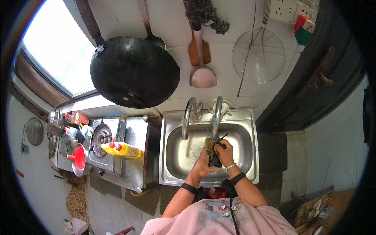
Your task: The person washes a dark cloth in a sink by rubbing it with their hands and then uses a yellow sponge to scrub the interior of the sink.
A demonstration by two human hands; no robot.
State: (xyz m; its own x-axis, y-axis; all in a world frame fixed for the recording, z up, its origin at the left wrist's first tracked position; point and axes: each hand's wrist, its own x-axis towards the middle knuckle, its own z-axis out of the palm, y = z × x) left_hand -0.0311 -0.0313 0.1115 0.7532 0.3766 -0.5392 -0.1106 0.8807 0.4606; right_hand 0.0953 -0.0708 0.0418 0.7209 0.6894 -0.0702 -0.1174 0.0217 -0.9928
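Over the steel sink (173,173) my two hands work close together, below the right-hand curved faucet (217,117). A dark, yellow-brown object (209,145) is between them; its exact kind cannot be made out. My left hand (202,164) holds its near left side, thumb pointing right. My right hand (224,152) is closed at its right side, with a small black part (223,145) showing at the fingers. A thin dark tip sticks out above that hand. Fingers and faucet hide much of the object. Wet spots mark the basin floor.
Left of the sink stands a gas stove (102,138) with a yellow bottle (124,149) on its right side. A red ladle (79,157) rests in a metal bowl. On the wall hang a black wok (135,72), a metal spatula (203,77) and a wire strainer (258,55). Another faucet (185,120) arches over the basin.
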